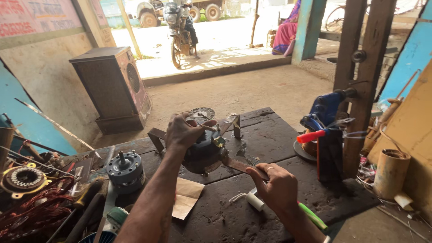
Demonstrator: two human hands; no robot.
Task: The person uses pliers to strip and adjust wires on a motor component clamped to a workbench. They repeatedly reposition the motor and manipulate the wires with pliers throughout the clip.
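Head view: person at a dark workbench (pixel 270 135), both hands on a fan motor (pixel 202 155).
Motor: dark, round, mid-bench, with rusty flat arms (pixel 236 164) sticking out to the left, back and right.
Left hand (pixel 184 131): on top of the motor, fingers curled over it, thumb toward a thin wire (pixel 198 114) rising from the top; cannot tell if the wire is pinched.
Right hand (pixel 276 184): fingers closed on the end of the right-hand arm, ring on one finger.
Paper (pixel 185 197): brown scrap on the bench, just below the motor.
White roll (pixel 254 200): small, under the right hand, touching the bench.
Green tool (pixel 311 215): handle by the right wrist.
Second motor (pixel 126 171): grey, shaft up, left of the left forearm.
Stator (pixel 23 179): at the far left, copper wire tangle (pixel 33 211) below it.
Blue fixture (pixel 325 112): on a wooden post (pixel 364 85) on the right, red handle (pixel 310 136) poking out.
Cardboard tube (pixel 390 173): far right, upright.
Background: cabinet speaker (pixel 112 87) on the floor, motorcycle (pixel 180 31) outside.
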